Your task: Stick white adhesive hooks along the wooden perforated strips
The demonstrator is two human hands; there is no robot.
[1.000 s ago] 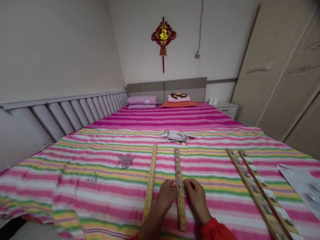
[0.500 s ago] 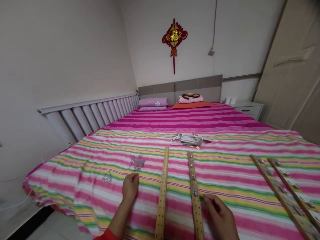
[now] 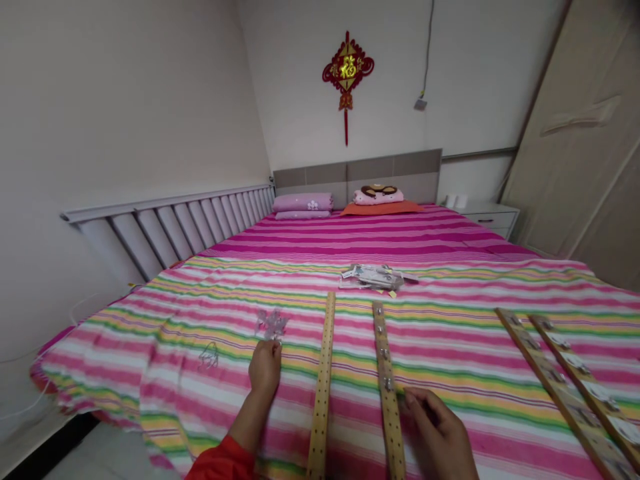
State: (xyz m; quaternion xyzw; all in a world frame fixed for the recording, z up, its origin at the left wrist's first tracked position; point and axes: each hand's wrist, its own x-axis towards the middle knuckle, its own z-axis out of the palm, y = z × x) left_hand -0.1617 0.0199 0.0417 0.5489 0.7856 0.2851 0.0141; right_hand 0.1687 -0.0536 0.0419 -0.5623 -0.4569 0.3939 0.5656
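My left hand (image 3: 265, 368) is closed, fingertips pinched at the near edge of a small pile of clear purplish pieces (image 3: 271, 324); what it grips is too small to name. My right hand (image 3: 440, 427) has thumb and index finger close together beside the right wooden strip (image 3: 393, 427); anything between them is too small to make out. Several small shiny metal pieces (image 3: 384, 353) sit along the upper part of that strip. Between my hands lies another wooden strip (image 3: 321, 400), with rows of holes and nothing on it.
Two more strips (image 3: 550, 373) bearing metal and round white pieces lie at the right. A plastic-wrapped bundle (image 3: 375, 276) rests beyond the middle strips. Thin tangled wire or thread (image 3: 209, 357) lies at the left on the striped bedcover (image 3: 200, 400).
My left hand has moved slightly forward to the clear pieces, and more red sleeve shows. My right hand stays beside the strip. The view has shifted a little.
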